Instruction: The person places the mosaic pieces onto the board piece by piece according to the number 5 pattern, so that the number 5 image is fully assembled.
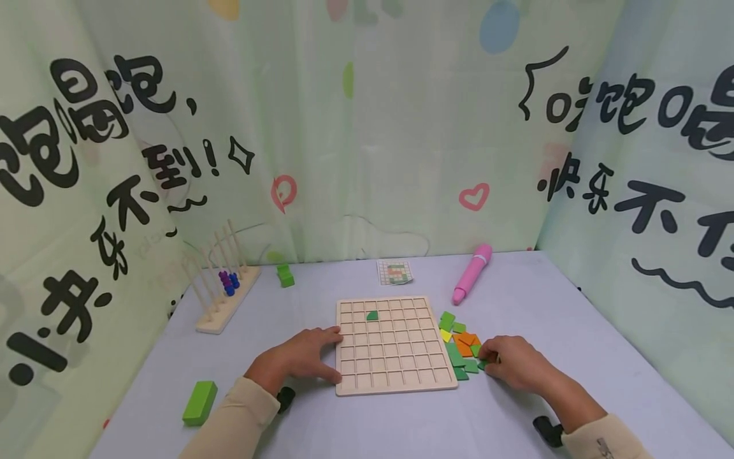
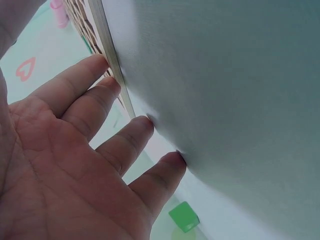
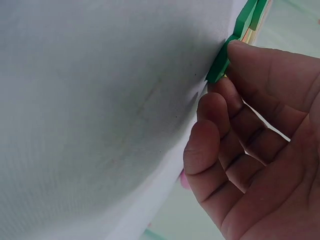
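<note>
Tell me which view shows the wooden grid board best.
The head view: the whole wooden grid board lies flat, with the left hand on its edge. The left wrist view shows only its edge; the right wrist view barely a sliver.

Right hand (image 3: 260, 150) filled the lower right of the frame, palm to camera, fingers curled. Thumb tip pressed on the edge of a green tile (image 3: 219, 67); curled fingers sat just below that tile. More green tiles (image 3: 248, 14) lay beyond it, touching. Pale worktop (image 3: 100, 110) covered everything left of the tile.
</note>
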Demonstrator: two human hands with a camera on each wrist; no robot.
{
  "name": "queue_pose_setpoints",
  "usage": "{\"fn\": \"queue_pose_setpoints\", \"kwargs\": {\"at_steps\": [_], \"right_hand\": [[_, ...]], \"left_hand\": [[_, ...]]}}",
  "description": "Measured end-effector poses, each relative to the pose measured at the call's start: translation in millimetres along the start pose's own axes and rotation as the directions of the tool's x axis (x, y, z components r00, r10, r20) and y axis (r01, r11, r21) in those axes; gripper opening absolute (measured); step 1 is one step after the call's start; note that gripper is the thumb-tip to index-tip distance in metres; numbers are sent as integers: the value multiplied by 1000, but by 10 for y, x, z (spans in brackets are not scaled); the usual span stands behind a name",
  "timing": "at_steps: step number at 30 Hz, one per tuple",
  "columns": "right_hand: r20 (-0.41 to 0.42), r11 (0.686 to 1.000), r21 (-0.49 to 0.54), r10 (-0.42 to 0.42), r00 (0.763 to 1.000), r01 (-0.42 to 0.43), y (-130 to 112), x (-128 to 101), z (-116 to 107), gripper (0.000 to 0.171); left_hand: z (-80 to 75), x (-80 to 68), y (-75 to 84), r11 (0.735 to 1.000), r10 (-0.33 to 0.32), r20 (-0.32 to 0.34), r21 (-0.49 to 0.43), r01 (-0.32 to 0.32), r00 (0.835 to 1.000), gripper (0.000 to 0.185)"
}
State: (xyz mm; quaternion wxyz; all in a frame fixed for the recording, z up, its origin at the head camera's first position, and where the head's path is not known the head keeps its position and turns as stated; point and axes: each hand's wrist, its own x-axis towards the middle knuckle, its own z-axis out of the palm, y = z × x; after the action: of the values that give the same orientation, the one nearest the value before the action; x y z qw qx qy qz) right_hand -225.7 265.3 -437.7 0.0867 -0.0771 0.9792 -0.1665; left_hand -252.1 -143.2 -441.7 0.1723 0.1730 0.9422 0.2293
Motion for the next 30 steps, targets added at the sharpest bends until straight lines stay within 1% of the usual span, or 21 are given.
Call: {"fn": "queue_pose_setpoints", "kwargs": {"at_steps": [4, 8, 12, 16, 24, 30], "right_hand": [[-3, 1000, -4, -1, 1000, 1, 6, 10, 7, 14], [-37, 1000, -11, -27, 999, 27, 8, 32, 14, 13], [-66, 999, -17, -41, 997, 40, -5, 69, 14, 15], [-74, 999, -15, -34, 997, 33, -35, 98, 5, 16], [-78, 1000, -25, -11, 997, 9, -38, 167, 16, 19], [-87, 999, -44, -3, 996, -1, -73, 275, 18, 27]], "left_hand": [[7, 6, -7, 1000, -11, -1, 2, 11, 1000, 83], [14, 16, -21, 1000, -16, -10, 4, 16, 1000, 83], [23, 19, -34, 1000, -11, -14, -7, 11, 1000, 83], [31, 13, -37, 1000, -6, -11, -23, 5, 1000, 82], [36, 16, -30, 1000, -19, -2, -25, 19, 1000, 83], [43, 39, -49, 1000, -23, -4, -16, 23, 1000, 83]]}}
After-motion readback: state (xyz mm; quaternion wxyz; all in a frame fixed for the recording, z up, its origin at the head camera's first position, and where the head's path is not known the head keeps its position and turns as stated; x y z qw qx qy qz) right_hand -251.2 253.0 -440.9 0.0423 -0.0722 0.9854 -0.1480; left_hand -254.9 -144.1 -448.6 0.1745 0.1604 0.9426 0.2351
